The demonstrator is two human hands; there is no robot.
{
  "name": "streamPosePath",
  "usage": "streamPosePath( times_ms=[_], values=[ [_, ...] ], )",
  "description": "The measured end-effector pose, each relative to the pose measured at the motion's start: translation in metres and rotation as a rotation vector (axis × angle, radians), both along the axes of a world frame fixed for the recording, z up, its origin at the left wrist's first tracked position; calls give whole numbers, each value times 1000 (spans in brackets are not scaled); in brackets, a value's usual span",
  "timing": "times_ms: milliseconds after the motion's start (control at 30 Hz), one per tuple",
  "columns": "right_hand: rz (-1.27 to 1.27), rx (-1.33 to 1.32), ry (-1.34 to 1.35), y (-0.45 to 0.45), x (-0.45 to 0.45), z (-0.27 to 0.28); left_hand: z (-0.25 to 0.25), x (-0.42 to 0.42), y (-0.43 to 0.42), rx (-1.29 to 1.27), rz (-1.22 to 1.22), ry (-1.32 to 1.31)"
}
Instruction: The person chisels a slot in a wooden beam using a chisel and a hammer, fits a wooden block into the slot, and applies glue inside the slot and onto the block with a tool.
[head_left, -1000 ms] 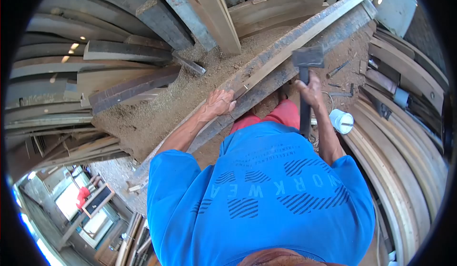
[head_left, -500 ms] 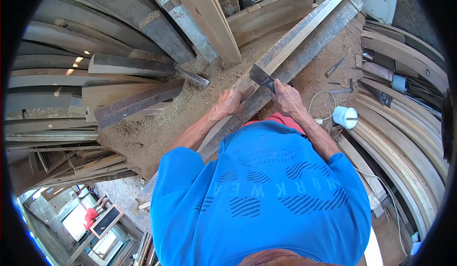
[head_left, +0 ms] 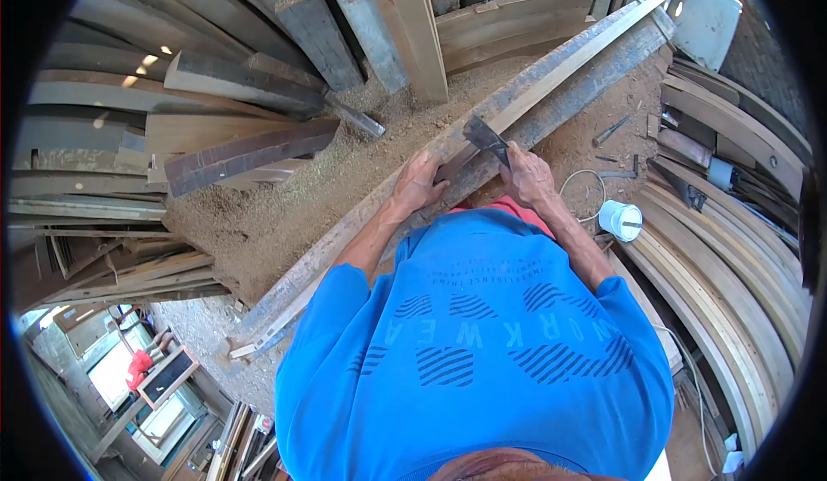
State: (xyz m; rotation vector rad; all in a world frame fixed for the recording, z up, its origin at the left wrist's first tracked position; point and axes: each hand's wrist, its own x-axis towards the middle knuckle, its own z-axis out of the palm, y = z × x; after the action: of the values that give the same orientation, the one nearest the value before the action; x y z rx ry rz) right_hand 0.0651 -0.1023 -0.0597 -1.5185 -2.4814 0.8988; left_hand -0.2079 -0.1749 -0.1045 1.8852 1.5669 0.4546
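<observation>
My left hand (head_left: 419,183) is closed around a long, pale wooden strip (head_left: 568,68), its thumb along the near side. The strip lies lengthwise on a worn, grey beam (head_left: 594,72) that slants across in front of me. In my right hand (head_left: 529,174) is a hatchet (head_left: 484,136) with a dark, flat head, gripped by its short handle. The hatchet's head is at the strip, just ahead of my left hand; whether the edge touches the wood I cannot tell.
Sawdust and shavings (head_left: 258,231) cover the floor. Stacked boards stand left (head_left: 95,154) and right (head_left: 732,283). A white bucket (head_left: 620,220), a coiled cord (head_left: 581,190), a chisel-like tool (head_left: 611,130) and a metal square (head_left: 622,171) lie to the right. An upright plank (head_left: 409,33) stands ahead.
The view has shifted slightly. The hatchet's head has tilted and lifted a little, and my left hand has turned so its thumb shows. Both hands keep their hold.
</observation>
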Motion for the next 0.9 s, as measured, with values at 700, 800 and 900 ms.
streamPosePath(
  times_ms=[700,800,900],
  values=[
    [-185,-26,10,-8,-15,23,-19,-3,-18,198,76,-61],
    [-164,-21,-34,-12,-13,12,-22,-4,-16,243,59,-86],
    [-118,-107,-100,-4,-6,7,-15,-3,-17,196,76,-85]
  ],
)
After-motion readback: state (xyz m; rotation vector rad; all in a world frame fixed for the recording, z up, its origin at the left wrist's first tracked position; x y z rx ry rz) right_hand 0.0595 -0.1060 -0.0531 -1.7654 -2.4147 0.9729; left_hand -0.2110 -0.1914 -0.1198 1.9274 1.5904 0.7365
